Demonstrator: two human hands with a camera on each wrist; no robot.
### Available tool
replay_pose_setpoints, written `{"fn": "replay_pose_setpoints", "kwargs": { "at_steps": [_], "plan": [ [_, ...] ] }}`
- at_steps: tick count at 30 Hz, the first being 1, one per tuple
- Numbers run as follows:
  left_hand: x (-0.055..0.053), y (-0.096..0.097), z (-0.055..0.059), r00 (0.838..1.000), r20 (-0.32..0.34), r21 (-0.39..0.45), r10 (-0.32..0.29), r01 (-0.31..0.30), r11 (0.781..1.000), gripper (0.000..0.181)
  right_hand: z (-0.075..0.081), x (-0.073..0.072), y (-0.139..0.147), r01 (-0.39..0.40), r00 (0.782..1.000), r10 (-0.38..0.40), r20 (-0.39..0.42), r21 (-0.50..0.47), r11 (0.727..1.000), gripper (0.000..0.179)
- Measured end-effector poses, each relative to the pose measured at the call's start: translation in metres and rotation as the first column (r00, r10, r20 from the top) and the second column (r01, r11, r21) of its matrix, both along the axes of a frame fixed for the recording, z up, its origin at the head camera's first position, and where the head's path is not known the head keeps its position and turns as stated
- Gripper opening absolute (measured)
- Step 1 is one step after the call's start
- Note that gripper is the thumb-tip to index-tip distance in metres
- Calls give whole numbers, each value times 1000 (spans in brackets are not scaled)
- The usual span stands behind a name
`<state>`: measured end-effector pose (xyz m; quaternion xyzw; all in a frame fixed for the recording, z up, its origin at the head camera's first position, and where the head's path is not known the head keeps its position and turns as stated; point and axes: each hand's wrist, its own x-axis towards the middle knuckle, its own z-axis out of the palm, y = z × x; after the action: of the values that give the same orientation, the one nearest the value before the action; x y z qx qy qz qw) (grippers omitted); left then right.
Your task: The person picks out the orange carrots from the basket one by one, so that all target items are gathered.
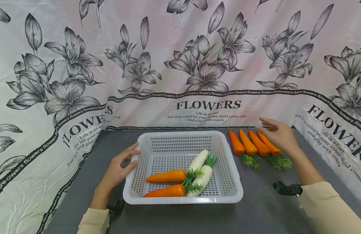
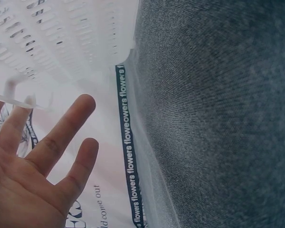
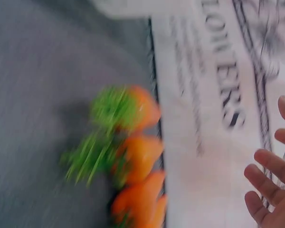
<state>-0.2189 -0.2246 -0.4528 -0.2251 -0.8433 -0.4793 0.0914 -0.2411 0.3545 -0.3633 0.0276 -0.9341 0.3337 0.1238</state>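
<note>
A white plastic basket [image 1: 183,200] with slotted walls stands on the dark table. Inside it lie two orange toy carrots [image 1: 166,176] with green tops and two white radishes [image 1: 204,177]. At the basket's left rim is my left hand [image 1: 117,169], its fingertips touching the rim and its fingers mostly straight; in the left wrist view the ring and little fingers [image 2: 66,128] stand clear of the basket. My right hand [image 1: 278,135] hovers over the right end of a row of several carrots [image 1: 247,143]. Nothing is in it, and its fingers are spread loosely in the right wrist view.
Behind the table hangs a white cloth [image 1: 209,112] printed with flowers and lettering; it also lines both sides. Dark straps [image 1: 287,189] circle both wrists. Grey table surface [image 1: 215,221] shows in front of the basket. The carrots look blurred in the right wrist view.
</note>
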Motion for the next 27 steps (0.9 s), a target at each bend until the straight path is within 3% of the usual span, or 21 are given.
{"fn": "replay_pose_setpoints", "kwargs": {
  "at_steps": [8, 16, 21, 27],
  "plan": [
    [0, 0, 1, 1000, -12, -38, 17, -17, 999, 32, 23, -3, -62, -175, 983, 174, -53, -27, 984, 54],
    [2, 2, 3, 1000, 15, -5, 3, -3, 1000, 32, 18, -4, -110, -322, 945, 318, -72, -62, 945, 49],
    [3, 3, 2, 1000, 13, -5, 1, -1, 1000, 32, 12, -3, -130, -398, 916, 397, -52, -10, 917, 48],
    [2, 1, 1, 1000, 5, -5, 6, -6, 1000, 32, 19, -1, -144, -482, 875, 483, -27, 39, 875, 45]
  ]
}}
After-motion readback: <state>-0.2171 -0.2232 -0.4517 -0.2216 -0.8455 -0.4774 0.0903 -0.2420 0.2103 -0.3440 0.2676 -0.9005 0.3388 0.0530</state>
